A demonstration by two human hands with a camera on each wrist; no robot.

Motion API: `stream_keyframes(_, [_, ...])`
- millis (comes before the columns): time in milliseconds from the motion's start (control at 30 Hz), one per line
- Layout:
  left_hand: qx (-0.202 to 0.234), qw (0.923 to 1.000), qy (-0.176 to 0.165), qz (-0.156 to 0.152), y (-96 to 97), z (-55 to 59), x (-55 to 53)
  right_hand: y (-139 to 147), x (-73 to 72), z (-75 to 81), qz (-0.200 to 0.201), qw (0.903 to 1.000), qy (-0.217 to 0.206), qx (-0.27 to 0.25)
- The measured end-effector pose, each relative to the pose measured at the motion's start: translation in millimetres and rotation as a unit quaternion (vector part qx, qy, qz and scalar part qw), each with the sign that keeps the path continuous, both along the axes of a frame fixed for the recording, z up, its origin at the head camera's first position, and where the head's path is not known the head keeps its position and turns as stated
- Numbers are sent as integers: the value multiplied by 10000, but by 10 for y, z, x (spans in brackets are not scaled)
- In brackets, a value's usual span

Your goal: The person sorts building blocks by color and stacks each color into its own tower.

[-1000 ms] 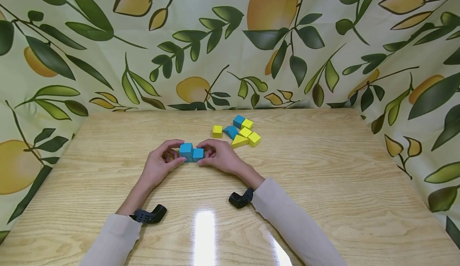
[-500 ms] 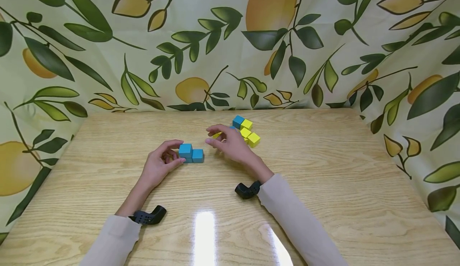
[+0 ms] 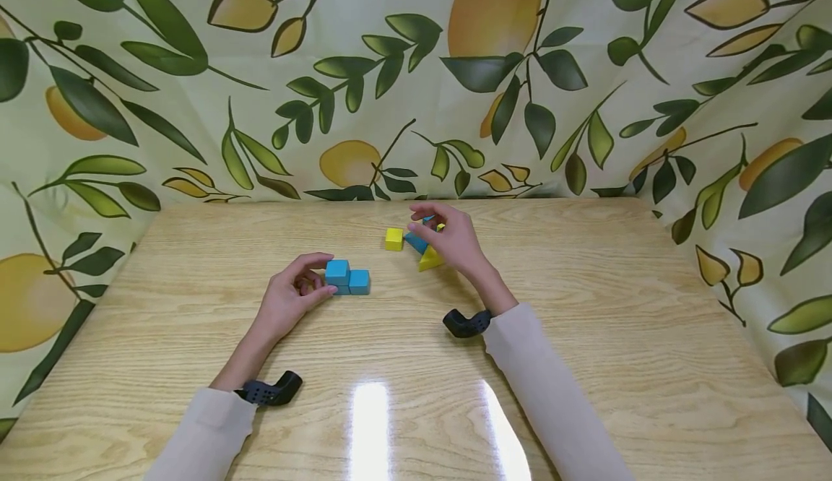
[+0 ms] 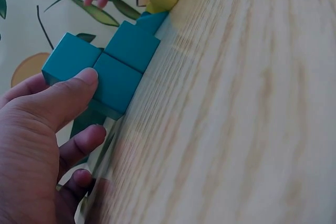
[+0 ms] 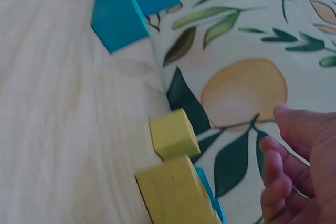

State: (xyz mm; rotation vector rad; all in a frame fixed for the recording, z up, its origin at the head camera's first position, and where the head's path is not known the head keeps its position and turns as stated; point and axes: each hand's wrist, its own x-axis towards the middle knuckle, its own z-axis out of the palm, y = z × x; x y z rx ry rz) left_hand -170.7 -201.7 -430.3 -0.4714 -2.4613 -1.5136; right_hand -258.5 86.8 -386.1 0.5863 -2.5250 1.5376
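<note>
Pale wood tabletop (image 3: 617,365), light brown grain running mostly crosswise in head view. Cream cloth (image 3: 390,116) upright behind far edge and along both sides, gently wrinkled in places. On cloth, large printed orange fruits (image 3: 497,8), green leaves (image 3: 165,15), dark-outlined yellow-brown leaves (image 3: 243,9). Two bright white reflections (image 3: 370,430) on glossy near part of tabletop. Elsewhere, soft, fairly even light; duller tones in both wrist views.

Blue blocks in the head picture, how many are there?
5: the top block and the lower block at the left hand, the cube just right of them, and, partly behind the right hand, the sloped block and the far block. That hand may hide more.
</note>
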Motion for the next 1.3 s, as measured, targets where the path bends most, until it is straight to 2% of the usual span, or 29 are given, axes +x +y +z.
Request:
stream_keyframes(200, [-169, 9998, 29, 27, 103, 238, 116, 135, -110, -56, -585, 9982, 48, 133])
stream_keyframes(267, [-203, 9998, 6, 65, 108, 250, 124, 171, -144, -96, -671, 9976, 1, 158])
stream_keyframes(333, [-210, 9997, 26, 73, 99, 224, 110, 204, -181, -137, -716, 9973, -21, 146])
stream_keyframes(533, [-98, 9999, -41, 101, 0, -10, -9, 259, -261, -233, -792, 9966, -10, 246])
stream_keyframes(800, [-20, 9999, -127, 72, -30, -68, -5, 244, -268, -318, -812, 9952, -304, 464])
stream_keyframes(1100, [-95, 9995, -250, 162, -38, -39, 61, 218, -271, -341, -852, 9910, -918, 483])
stream_keyframes(1300, [-120, 9999, -91, 62, 82, 183, 173, 246, -299, -332, -895, 9883, -1135, 493])
